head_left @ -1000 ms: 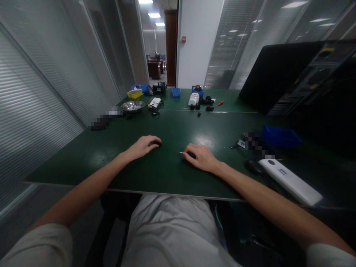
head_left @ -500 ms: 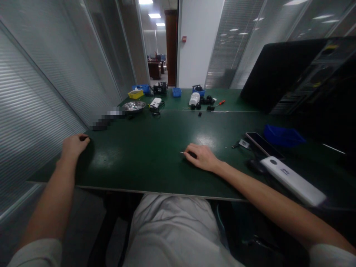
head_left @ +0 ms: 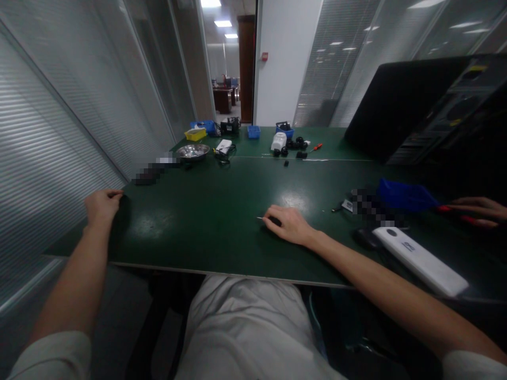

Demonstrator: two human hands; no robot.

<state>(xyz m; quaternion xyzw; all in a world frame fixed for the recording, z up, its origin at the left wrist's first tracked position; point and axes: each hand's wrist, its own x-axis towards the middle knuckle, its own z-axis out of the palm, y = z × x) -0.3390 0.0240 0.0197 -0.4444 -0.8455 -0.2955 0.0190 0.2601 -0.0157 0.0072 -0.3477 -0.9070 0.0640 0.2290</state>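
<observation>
My left hand [head_left: 102,205] rests at the left edge of the green table [head_left: 198,227], its fingers closed; whatever they may hold is too small to make out. Near the middle of the table lies my right hand [head_left: 285,222], fingers curled round something mostly hidden. A thin pale tip [head_left: 260,218] pokes out to the left of its fingers. To the right of my right hand are a small cable with a white tag [head_left: 347,206], a dark mouse-like object [head_left: 366,238] and a long white device [head_left: 423,259].
Another person's hand [head_left: 481,210] holds a red-handled tool [head_left: 461,214] beside a blue tray [head_left: 407,195] on the right. Farther back stand a metal dish [head_left: 193,152], a yellow tray [head_left: 195,134], a white bottle-like item [head_left: 278,141] and a red screwdriver [head_left: 318,146]. A large black case [head_left: 404,105] is at back right.
Another person's hand with the red-handled tool has come in from the right. My left hand has shifted slightly left, its fingers drawn closer together. My right hand looks unchanged.
</observation>
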